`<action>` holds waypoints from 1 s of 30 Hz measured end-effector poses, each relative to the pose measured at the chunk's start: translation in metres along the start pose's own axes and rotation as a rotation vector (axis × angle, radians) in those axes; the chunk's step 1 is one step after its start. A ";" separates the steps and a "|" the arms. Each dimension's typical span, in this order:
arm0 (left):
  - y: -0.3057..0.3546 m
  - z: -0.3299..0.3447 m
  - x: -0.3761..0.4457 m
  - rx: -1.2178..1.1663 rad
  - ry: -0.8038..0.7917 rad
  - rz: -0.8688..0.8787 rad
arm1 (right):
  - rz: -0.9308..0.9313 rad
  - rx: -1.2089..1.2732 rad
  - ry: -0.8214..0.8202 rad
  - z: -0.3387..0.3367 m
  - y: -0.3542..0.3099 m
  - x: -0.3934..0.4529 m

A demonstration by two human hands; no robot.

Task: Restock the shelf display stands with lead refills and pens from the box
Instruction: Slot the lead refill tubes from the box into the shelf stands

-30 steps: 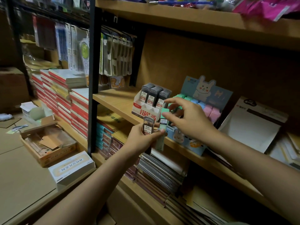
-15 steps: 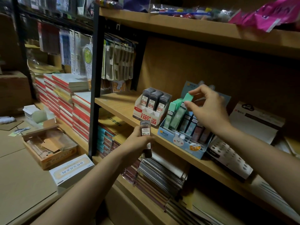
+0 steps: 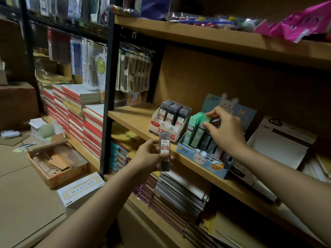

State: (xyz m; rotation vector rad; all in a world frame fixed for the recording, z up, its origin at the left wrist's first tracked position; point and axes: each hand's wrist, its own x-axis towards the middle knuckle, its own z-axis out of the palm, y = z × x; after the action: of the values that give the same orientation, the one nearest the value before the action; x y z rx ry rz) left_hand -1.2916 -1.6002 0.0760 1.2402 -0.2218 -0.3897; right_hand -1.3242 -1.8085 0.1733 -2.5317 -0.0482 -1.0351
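Note:
My left hand holds a dark lead refill case with a white and red 0.7 label, upright, just in front of the shelf edge. Behind it on the shelf stands a white and red display stand packed with dark refill cases. To its right is a blue rabbit display stand with green cases in its left slots. My right hand pinches the top of a mint green refill case that stands tilted in that blue stand.
A wooden shelf board carries both stands; another shelf runs above. A white carton leans at the right. Notebook stacks and spiral pads fill the lower shelves. An open cardboard box and a white box lie on the floor.
My right hand carried the green case from near my left hand up to the blue stand and lowered it into a slot. My left hand stayed put with the dark case.

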 end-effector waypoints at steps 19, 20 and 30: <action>0.006 0.000 0.004 0.162 0.109 0.261 | -0.137 -0.073 -0.034 0.010 -0.019 0.012; 0.008 0.001 0.005 0.168 0.101 0.274 | -0.157 -0.041 -0.094 0.012 -0.027 0.016; 0.022 0.004 0.033 0.371 0.173 0.485 | -0.161 0.004 -0.277 0.026 -0.058 0.071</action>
State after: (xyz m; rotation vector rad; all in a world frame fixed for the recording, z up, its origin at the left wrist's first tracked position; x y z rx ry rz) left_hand -1.2591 -1.6116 0.0962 1.5212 -0.4480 0.1882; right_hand -1.2656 -1.7538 0.2251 -2.6843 -0.3364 -0.7310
